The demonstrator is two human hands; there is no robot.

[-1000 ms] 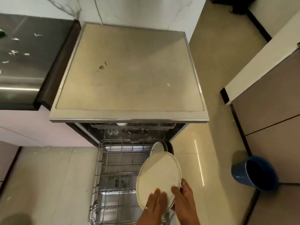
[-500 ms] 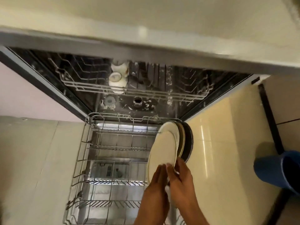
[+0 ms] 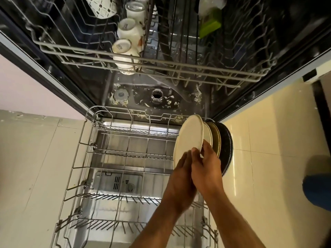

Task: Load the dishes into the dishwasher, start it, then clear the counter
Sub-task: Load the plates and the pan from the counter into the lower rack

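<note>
A cream plate (image 3: 189,136) stands on edge at the right side of the pulled-out lower rack (image 3: 86,158) of the open dishwasher. Both hands hold its lower rim: my left hand (image 3: 179,178) lies against its left face and my right hand (image 3: 206,167) grips the edge, thumb in front. Behind it stand another cream plate (image 3: 208,135), an olive plate (image 3: 215,136) and a dark plate (image 3: 226,145). The upper rack (image 3: 161,63) carries white cups (image 3: 125,49), a patterned bowl (image 3: 100,6) and a green item (image 3: 209,25).
Food scraps lie around the filter (image 3: 157,95) on the tub floor. The lower rack's left and middle rows hold nothing. A blue bucket (image 3: 317,190) stands on the tiled floor at the right. A dark cabinet edge (image 3: 320,108) runs along the right.
My head dropped lower and closer, so the counter top left the view. The plate went from tilted flat to upright, and it now stands against the other plates in the rack.
</note>
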